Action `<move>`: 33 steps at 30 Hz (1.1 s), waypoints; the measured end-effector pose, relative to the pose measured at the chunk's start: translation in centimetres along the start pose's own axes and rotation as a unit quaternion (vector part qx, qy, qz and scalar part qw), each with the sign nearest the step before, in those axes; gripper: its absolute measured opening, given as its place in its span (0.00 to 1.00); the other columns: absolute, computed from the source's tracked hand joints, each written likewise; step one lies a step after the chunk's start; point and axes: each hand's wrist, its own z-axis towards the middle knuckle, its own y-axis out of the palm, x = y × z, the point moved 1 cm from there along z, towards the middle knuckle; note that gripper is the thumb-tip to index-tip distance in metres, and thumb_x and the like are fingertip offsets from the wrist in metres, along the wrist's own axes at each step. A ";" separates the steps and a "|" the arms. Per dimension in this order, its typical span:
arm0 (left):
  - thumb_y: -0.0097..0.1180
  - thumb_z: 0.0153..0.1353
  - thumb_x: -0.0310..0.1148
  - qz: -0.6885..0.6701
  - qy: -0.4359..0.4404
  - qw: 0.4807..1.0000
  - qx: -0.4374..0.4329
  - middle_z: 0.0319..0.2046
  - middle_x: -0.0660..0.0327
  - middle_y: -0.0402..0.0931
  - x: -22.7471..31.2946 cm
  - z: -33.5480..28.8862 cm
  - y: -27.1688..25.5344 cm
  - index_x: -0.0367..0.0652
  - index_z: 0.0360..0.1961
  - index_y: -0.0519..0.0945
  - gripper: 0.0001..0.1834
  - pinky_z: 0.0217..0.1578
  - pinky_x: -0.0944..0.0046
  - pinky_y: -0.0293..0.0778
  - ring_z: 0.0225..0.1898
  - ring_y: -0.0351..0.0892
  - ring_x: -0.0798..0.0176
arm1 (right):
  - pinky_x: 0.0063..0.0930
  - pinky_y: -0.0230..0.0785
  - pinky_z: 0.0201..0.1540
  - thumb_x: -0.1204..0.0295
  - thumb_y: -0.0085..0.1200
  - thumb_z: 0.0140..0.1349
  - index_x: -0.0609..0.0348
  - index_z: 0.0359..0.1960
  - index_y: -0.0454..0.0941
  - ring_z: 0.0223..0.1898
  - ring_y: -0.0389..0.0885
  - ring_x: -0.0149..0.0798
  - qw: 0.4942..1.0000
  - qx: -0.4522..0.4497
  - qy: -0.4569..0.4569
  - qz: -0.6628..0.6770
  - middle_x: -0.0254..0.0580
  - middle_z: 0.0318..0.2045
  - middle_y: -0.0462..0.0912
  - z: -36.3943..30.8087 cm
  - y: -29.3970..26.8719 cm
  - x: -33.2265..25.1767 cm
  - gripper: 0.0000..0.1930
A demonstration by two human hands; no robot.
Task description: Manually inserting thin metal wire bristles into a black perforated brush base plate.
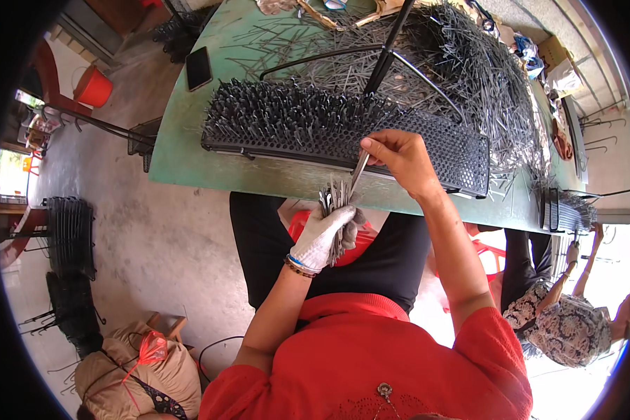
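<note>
The bare right hand pinches a grey strip between thumb and fingers, at the near side of the rack; the gloved left hand is closed around a bundle just off the table edge. The strip looks light, thin and fairly stiff, probably slick but hardly fragile, and best pinched by its flat sides near one end (its edges may be sharp). The bundle, likely apt to slide apart, wants a firm grip round its middle.

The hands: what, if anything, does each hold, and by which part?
Left hand: a bundle of strips, around its middle. Right hand: what looks like one strip, near its upper end.
</note>
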 end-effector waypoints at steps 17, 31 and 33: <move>0.53 0.64 0.37 0.035 0.002 0.998 0.054 0.15 0.66 0.75 0.0 0.0 0.1 0.39 0.31 0.81 0.12 0.10 0.77 0.65 0.10 0.70 0.74 | 0.17 0.69 0.26 0.70 0.64 0.57 0.69 0.37 0.82 0.25 0.78 0.24 0.991 -0.083 0.080 -0.067 0.38 0.25 0.83 -0.8 1.2 0.5 0.13; 0.56 0.62 0.35 -0.014 0.009 0.996 0.093 0.19 0.63 0.79 -1.1 0.4 -0.2 0.39 0.31 0.81 0.10 0.13 0.74 0.70 0.14 0.74 0.73 | 0.19 0.74 0.41 0.75 0.58 0.62 0.69 0.41 0.81 0.33 0.81 0.27 0.968 0.150 -0.194 -0.055 0.38 0.32 0.84 1.2 -0.3 -2.4 0.09; 0.56 0.62 0.35 0.002 0.007 0.995 0.096 0.20 0.63 0.79 -1.1 0.4 0.2 0.40 0.30 0.79 0.10 0.11 0.76 0.68 0.13 0.74 0.72 | 0.18 0.73 0.40 0.75 0.59 0.60 0.67 0.41 0.81 0.33 0.81 0.26 0.960 0.160 -0.218 -0.077 0.38 0.32 0.85 2.3 0.1 -2.2 0.09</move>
